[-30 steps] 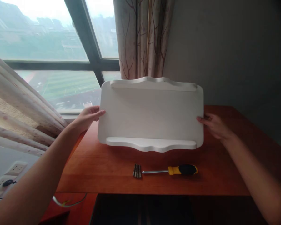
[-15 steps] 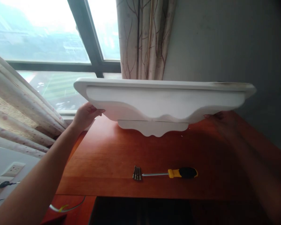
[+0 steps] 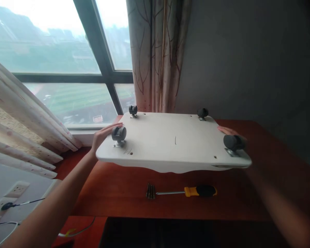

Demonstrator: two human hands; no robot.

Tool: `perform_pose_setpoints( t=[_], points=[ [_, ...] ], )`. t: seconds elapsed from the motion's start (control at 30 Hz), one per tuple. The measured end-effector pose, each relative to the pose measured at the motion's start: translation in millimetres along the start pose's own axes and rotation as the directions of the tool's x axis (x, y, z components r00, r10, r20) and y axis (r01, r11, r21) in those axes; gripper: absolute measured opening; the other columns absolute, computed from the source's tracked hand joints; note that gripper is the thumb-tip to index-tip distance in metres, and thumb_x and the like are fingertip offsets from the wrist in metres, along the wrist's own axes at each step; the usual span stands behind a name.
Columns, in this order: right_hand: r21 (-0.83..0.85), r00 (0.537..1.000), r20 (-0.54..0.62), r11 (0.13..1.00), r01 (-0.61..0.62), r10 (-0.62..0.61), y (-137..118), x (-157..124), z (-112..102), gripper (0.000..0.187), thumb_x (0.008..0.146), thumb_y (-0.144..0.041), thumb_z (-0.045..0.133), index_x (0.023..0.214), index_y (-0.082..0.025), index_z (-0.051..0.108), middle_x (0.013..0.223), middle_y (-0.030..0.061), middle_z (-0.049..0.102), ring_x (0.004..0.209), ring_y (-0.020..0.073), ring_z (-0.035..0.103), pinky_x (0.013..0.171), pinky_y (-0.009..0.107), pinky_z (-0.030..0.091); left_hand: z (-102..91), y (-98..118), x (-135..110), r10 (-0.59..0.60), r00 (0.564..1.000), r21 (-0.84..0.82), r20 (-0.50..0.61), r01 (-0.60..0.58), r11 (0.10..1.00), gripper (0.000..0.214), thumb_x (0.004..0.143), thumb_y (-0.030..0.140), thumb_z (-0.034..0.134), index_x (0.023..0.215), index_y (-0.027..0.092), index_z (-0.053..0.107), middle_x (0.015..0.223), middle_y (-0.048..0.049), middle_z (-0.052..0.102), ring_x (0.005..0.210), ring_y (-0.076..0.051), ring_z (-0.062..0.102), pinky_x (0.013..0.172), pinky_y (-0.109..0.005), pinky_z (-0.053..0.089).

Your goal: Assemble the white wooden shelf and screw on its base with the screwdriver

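A white wooden base with scalloped sides (image 3: 160, 141) is upside down over the table, its flat underside facing up. Dark caster wheels stand at its corners, among them the near left caster (image 3: 119, 134) and the near right caster (image 3: 232, 142). My left hand (image 3: 101, 136) is on the base's left edge, fingers stretched along it. On the opposite edge my right hand (image 3: 228, 131) holds the base, partly hidden behind the near right caster. Both thumbs are out of sight. Whether the base rests fully on the table cannot be made out.
On the reddish-brown table (image 3: 113, 203), near its front edge, lie a yellow-and-black screwdriver (image 3: 200, 191) and several screws (image 3: 150, 191). A window (image 3: 67, 100) with curtains (image 3: 158, 58) is behind, and a grey wall (image 3: 242, 62) is at the right. Wall sockets (image 3: 8, 201) are at the left.
The base has tipped over and come lower and nearer, so its underside with casters now shows instead of its scalloped side. My hands have shifted along its side edges.
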State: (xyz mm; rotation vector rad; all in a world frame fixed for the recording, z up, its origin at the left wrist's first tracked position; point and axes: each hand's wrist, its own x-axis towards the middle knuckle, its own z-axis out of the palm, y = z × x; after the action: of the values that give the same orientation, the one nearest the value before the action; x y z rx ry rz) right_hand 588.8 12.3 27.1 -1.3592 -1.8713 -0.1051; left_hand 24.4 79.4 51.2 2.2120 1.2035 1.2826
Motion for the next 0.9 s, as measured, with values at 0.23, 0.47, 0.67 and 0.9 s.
perform_pose_setpoints(
  t=[0.23, 0.47, 0.67, 0.9],
  points=[
    [0.002, 0.995, -0.021, 0.995, 0.095, -0.095, 18.1, -7.7, 13.6, 0.038, 0.102, -0.033, 0.041, 0.128, -0.025, 0.069, 0.132, 0.0071, 0.069, 0.125, 0.0225, 0.064, 0.115, 0.04, 0.045, 13.5, -11.6, -10.1, 0.002, 0.999, -0.023, -0.053, -0.003, 1.0, 0.038, 0.085, 0.042, 0.073, 0.117, 0.021, 0.075, 0.132, -0.0118, 0.07, 0.122, -0.033, 0.067, 0.107, -0.048, 0.053],
    [-0.022, 0.996, 0.016, 0.996, 0.091, -0.091, 23.1, -14.0, 13.4, 0.04, 0.103, -0.032, 0.04, 0.133, -0.026, 0.066, 0.136, 0.0066, 0.066, 0.13, 0.0224, 0.061, 0.118, 0.041, 0.043, 13.8, -8.6, -15.3, 0.006, 0.999, 0.011, -0.047, -0.006, 1.0, 0.037, 0.087, 0.037, 0.071, 0.121, 0.023, 0.073, 0.133, -0.0104, 0.07, 0.122, -0.033, 0.066, 0.106, -0.048, 0.054],
    [0.005, 1.0, 0.008, 1.0, -0.019, 0.019, 30.2, -9.4, 12.3, 0.039, 0.098, -0.033, 0.045, 0.131, -0.025, 0.066, 0.145, 0.0071, 0.06, 0.136, 0.0252, 0.055, 0.119, 0.045, 0.041, 7.1, -0.4, -15.6, 0.005, 1.0, 0.115, 0.029, -0.008, 0.993, 0.037, 0.09, 0.036, 0.059, 0.12, 0.019, 0.072, 0.131, -0.0126, 0.069, 0.124, -0.032, 0.064, 0.106, -0.044, 0.052],
    [0.293, 0.899, -0.262, 0.917, -0.273, 0.351, -4.3, -20.6, -32.1, 0.049, 0.087, -0.035, 0.068, 0.135, -0.029, 0.06, 0.137, 0.0119, 0.063, 0.117, 0.0288, 0.068, 0.096, 0.046, 0.059, -6.6, 14.0, -49.4, -0.294, 0.946, 0.275, -0.134, 0.321, 0.906, 0.046, 0.083, 0.032, 0.065, 0.127, 0.018, 0.065, 0.129, -0.0129, 0.068, 0.084, -0.023, 0.072, 0.071, -0.032, 0.058]
  ],
)
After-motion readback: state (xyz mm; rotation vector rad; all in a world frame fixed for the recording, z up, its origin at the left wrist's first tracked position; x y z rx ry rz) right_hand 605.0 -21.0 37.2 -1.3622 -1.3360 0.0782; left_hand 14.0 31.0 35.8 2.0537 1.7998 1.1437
